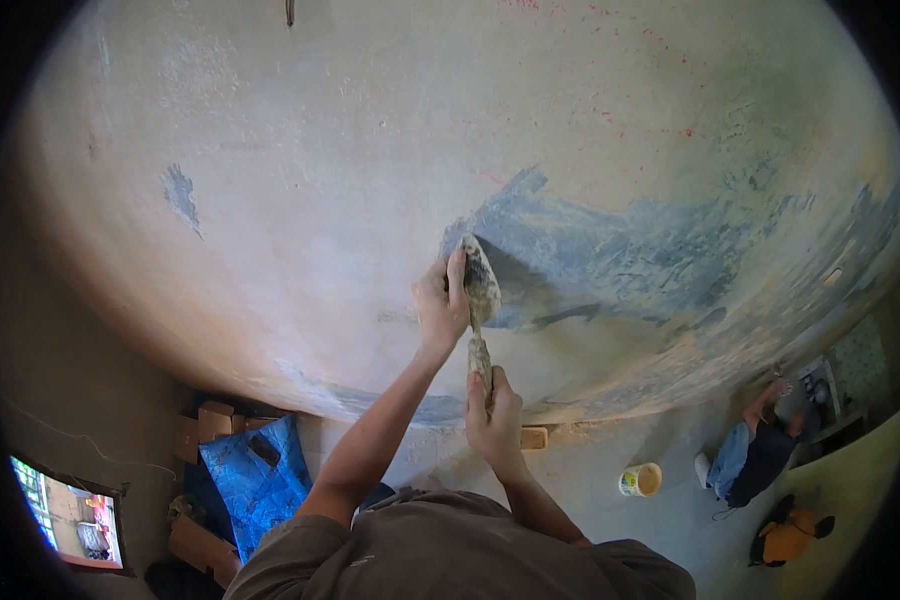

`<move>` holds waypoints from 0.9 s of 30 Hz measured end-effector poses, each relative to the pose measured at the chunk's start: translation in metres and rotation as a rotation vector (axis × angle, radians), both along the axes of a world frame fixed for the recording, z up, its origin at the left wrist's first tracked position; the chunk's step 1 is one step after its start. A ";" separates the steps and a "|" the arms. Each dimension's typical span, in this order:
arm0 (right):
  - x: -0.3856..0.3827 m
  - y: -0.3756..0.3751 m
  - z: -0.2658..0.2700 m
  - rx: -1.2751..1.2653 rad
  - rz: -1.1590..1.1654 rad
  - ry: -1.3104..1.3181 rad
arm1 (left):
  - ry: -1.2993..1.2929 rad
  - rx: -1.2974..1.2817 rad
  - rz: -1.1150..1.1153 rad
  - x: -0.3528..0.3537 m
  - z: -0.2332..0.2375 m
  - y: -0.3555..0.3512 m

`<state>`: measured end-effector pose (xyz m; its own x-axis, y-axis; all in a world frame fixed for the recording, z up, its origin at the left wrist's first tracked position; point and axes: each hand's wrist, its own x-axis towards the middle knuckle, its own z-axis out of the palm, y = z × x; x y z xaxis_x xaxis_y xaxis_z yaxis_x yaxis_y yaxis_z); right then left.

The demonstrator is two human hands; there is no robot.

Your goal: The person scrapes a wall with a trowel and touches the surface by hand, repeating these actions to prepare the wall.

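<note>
A pointed trowel point(483, 285) crusted with plaster is held against the wall point(350, 180), tip up. My right hand point(496, 425) is closed around its handle. At the blade's left edge, my left hand point(441, 303) grips the trowel, one finger lying along the metal and the others partly hidden. Right of the blade spreads a rough blue-grey patch point(630, 255) on the pale wall, with the trowel's shadow falling across it. A smaller grey patch point(181, 200) shows at the left.
A bucket point(641, 480) and a small tray point(534, 438) are on the floor. Another person point(760, 445) is low down at the right, near an orange-and-black object point(792, 536). Blue sheeting point(260, 480) and cardboard boxes point(215, 422) lie at the left, near an opening point(70, 520).
</note>
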<state>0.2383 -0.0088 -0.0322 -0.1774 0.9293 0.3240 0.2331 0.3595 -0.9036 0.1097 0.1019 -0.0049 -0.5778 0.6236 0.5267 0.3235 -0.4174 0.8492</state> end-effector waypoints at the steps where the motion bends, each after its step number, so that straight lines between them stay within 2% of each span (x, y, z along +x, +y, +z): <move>1: -0.001 0.000 -0.001 -0.006 0.001 0.009 | -0.014 -0.040 -0.012 0.000 -0.003 0.000; 2: -0.001 -0.001 -0.003 -0.020 -0.001 0.015 | 0.038 -0.006 0.044 -0.001 -0.004 0.004; 5: -0.007 0.001 0.021 -0.060 0.014 0.004 | 0.003 0.000 0.012 -0.001 0.025 0.004; 9: 0.001 -0.001 0.003 -0.043 0.014 0.015 | -0.100 -0.010 -0.045 -0.001 0.007 0.002; 11: 0.003 -0.004 -0.003 -0.036 0.008 -0.012 | -0.059 -0.039 0.007 0.003 -0.002 -0.002; 15: -0.004 0.003 0.019 0.026 -0.002 0.024 | 0.004 0.063 0.033 -0.001 0.032 0.004; 17: -0.012 0.014 0.040 0.122 -0.004 0.037 | -0.049 0.114 -0.029 -0.006 0.061 0.015; 18: -0.013 0.015 0.050 0.087 0.022 0.060 | -0.075 0.140 -0.057 -0.008 0.067 0.016; 22: -0.008 0.009 0.046 0.111 0.014 0.016 | 0.041 0.059 0.022 -0.010 0.053 0.005; 24: -0.003 0.003 0.013 0.070 0.006 -0.012 | 0.080 0.072 0.085 -0.004 0.024 0.001; 27: 0.000 -0.001 -0.015 0.041 -0.012 -0.026 | -0.010 -0.098 0.032 0.001 -0.001 -0.007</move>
<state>0.2388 -0.0102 -0.0470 -0.1748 0.9176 0.3571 0.2609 0.3928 -0.8818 0.1108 0.0950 -0.0054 -0.6034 0.6526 0.4584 0.3270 -0.3218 0.8886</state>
